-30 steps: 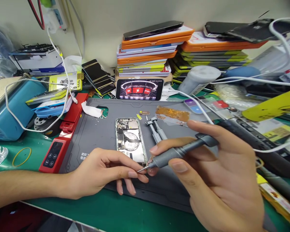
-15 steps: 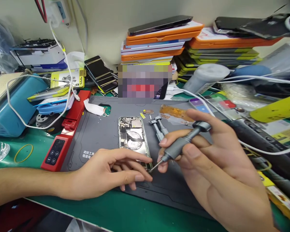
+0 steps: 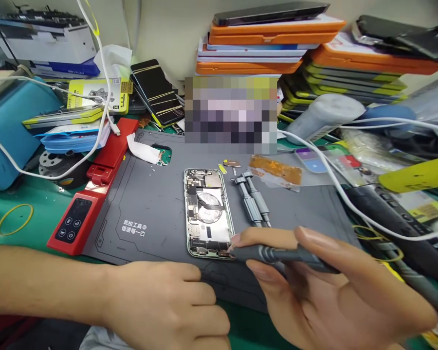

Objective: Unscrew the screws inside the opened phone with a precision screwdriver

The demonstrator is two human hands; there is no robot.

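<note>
An opened smartphone (image 3: 211,214) lies face up on the grey work mat (image 3: 160,204), its inner parts and a round silvery patch exposed. My right hand (image 3: 314,287) grips a dark grey precision screwdriver (image 3: 284,255), held low and pointing left at the phone's lower right corner. Fingertips cover its tip, so contact is hidden. Below the phone, apart from it, my left hand (image 3: 171,304) is closed with the knuckles up. Its curled fingertips and anything inside them are out of sight. Two more screwdrivers (image 3: 253,201) rest right of the phone.
A red device with buttons (image 3: 76,221) borders the mat's left side. Orange-brown film (image 3: 275,170) lies behind the screwdrivers. A white cable (image 3: 339,182) loops down the right side. Orange cases (image 3: 277,34) are stacked at the back, near a blurred-out patch.
My left hand has drawn back from the phone's bottom edge, its fingers curling closed. My right hand has lowered the screwdriver to a flatter angle. The view has shifted closer.
</note>
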